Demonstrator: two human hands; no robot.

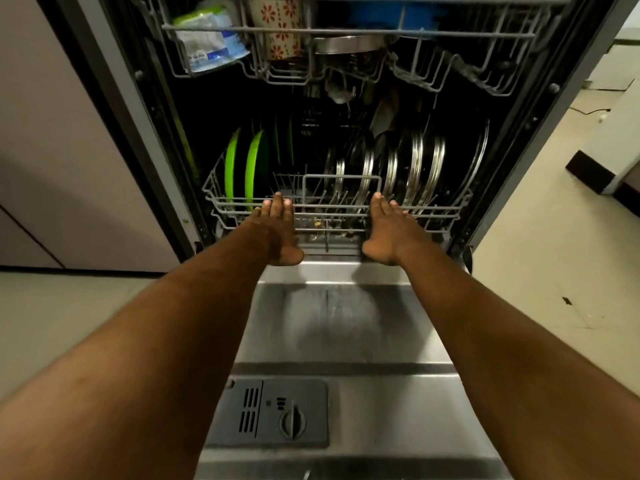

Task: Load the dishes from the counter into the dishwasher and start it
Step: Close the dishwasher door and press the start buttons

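Looking into the open dishwasher (221,105): dark tub, door (346,327) dropped flat toward us, inner skin brushed stainless, streaky and reflective. A grey plastic detergent dispenser (270,414) sits in the door's near left part, with slotted vents and a round ribbed cap (292,422).

Both racks are grey coated wire. The lower rack (211,199) sits inside the tub, front rail about at the tub's mouth. We see green plates (231,164) on edge at its left, glossy with thin rims. Round steel plates (415,161) stand on edge at its right, polished, rims catching light. Cutlery behind them is too dark to sort out. A small yellowish scrap (317,223) lies low behind the front rail, between our hands.

The upper rack (346,31) carries a clear plastic container (207,36) with a green rim and blue print at left. A cream cup (277,39) with a red flower pattern stands beside it, and a shallow steel pan (349,45) sits mid-rack. There is something blue (381,12) behind that; we can't tell what.

Our left hand (277,230) and right hand (386,228) are both flat, fingers straight and together, thumbs angled down and inward. The fingertips (278,197) of each touch the lower rack's front rail, either side of its raised wire handle frame (343,176). Neither hand grips or carries anything. Our bare forearms stretch out over the door.

A pale cabinet panel (52,133) is on the left, light tiled floor (536,271) on the right.
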